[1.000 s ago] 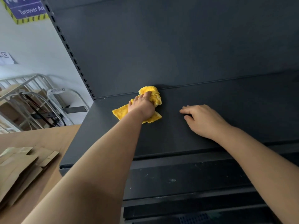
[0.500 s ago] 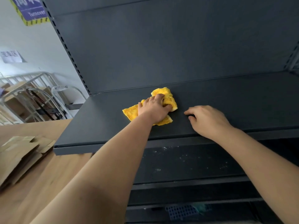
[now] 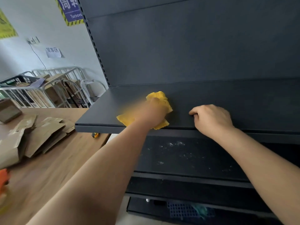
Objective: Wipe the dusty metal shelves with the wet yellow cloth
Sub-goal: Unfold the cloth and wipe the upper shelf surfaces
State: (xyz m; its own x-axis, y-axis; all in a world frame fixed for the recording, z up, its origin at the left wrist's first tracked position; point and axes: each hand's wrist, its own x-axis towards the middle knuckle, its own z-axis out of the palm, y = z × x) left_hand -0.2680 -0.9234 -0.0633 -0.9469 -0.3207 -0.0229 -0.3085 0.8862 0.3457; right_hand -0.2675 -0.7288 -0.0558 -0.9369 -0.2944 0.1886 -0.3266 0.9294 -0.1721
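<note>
1. Here, held the bunched yellow cloth (image 3: 159,96) tight in the left hand (image 3: 154,113), with fingers curled over it.
2. Pressed it down on the top shelf (image 3: 103,111), near the front edge.
3. Rested the right hand (image 3: 212,119) near it on the shelf, curled into a fist, holding nothing.

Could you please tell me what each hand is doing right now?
Left hand: fingers curled on the crumpled yellow cloth.
Right hand: fingers curled, holding nothing, on the dark metal shelf.
</note>
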